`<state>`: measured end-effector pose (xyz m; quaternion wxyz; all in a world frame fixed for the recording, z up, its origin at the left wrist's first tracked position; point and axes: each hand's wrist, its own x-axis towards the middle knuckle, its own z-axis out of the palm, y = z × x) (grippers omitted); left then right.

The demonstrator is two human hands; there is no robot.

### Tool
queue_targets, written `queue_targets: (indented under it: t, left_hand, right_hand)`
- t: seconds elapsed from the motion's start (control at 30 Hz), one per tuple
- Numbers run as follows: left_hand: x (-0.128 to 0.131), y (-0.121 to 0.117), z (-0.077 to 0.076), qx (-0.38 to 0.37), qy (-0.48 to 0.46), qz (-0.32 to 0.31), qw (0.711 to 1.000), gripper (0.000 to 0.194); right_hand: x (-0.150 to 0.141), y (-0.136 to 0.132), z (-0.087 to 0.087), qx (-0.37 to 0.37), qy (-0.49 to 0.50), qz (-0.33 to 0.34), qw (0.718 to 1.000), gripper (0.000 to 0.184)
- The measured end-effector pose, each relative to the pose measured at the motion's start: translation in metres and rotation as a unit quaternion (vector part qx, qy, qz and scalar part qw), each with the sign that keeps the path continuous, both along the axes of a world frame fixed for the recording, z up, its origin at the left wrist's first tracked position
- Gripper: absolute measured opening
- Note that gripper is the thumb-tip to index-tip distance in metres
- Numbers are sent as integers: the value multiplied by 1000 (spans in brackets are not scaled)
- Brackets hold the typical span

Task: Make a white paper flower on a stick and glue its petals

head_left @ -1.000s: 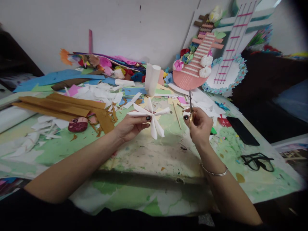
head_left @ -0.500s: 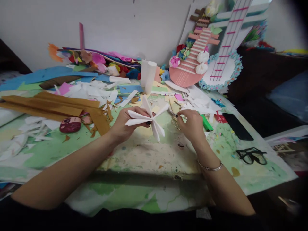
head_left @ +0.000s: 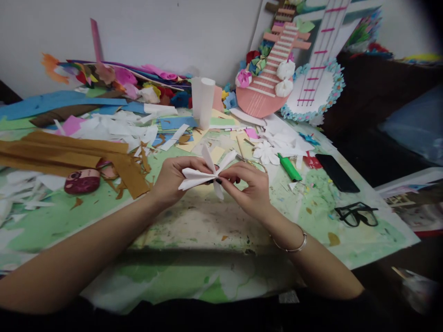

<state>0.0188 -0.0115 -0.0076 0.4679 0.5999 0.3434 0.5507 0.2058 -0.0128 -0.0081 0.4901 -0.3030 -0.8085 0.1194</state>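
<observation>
A white folded-paper flower [head_left: 199, 178] with several long petals is held above the table's front part. My left hand [head_left: 175, 177] is closed round its back and left side, the fingertips partly hidden behind the petals. From the other side my right hand [head_left: 249, 186], a bracelet on its wrist, pinches the flower close to its centre with thumb and forefinger. Just beyond the right hand lie scissors [head_left: 261, 165], partly covered by it. A flat white paper flower cutout [head_left: 266, 152] rests behind them.
To the right are a green tube [head_left: 289, 167], a black phone [head_left: 337, 173] and black glasses [head_left: 356, 214]. Brown paper strips [head_left: 62, 152] and a dark red case [head_left: 82, 181] lie left. A white paper roll [head_left: 206, 103] and a pink paper lute [head_left: 266, 94] stand behind.
My right hand has come away from the scissors, leftward to the flower, and now pinches it near the centre. The left hand keeps its hold. The view has shifted slightly.
</observation>
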Motion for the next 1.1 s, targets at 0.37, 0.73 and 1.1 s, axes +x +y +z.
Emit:
queue_targets:
  t: [0.37,0.73,1.1]
  left_hand:
    - [4,-1,0,-33,-48,-21,998,14]
    - [5,0,-5,-45,-68,-51,995,14]
    - [-11,7,-2,-30,-62,-145,987,41]
  right_hand:
    - [-5,-7,0,84,-16,-43,995,12]
    - [-3,-8,0,110,6,-28,994,9]
    - [0,0,-3,87,-39,-59,994,12]
